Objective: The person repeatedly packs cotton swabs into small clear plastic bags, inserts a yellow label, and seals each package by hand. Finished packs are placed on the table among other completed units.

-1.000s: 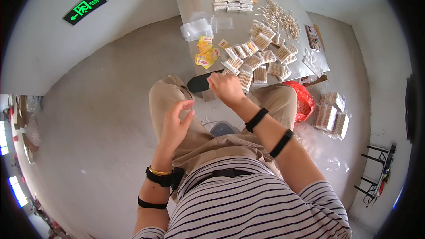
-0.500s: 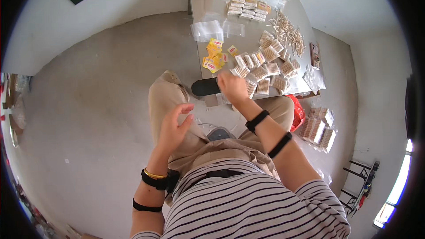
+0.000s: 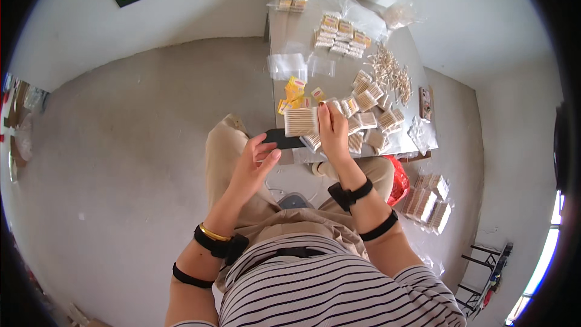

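A bundle of cotton swabs (image 3: 301, 122), lined up flat side by side, sticks out to the left of my right hand (image 3: 333, 127), whose fingers pinch its right end. My left hand (image 3: 256, 163) hovers lower left of the bundle with fingers apart and nothing in it. Just beyond that hand, a black, round-ended flat object (image 3: 275, 137) juts from the table's near edge, partly covered by the bundle. Yellow printed cards (image 3: 295, 86) lie behind the bundle. To the right of my right hand are several more swab bundles (image 3: 367, 120), some with a yellow card.
Clear plastic bags (image 3: 287, 66) lie on the grey table (image 3: 353, 77). Stacked swab packs (image 3: 341, 31) stand farther back, beside a heap of loose swabs (image 3: 393, 75). A phone-like object (image 3: 426, 104) rests at the right edge. On the floor sit a red bag (image 3: 397, 181) and bagged packs (image 3: 427, 201).
My right hand now shows a swab bundle held up over the table edge; earlier it was a blurred fist by the black object. My left hand has moved closer. The view has shifted slightly.
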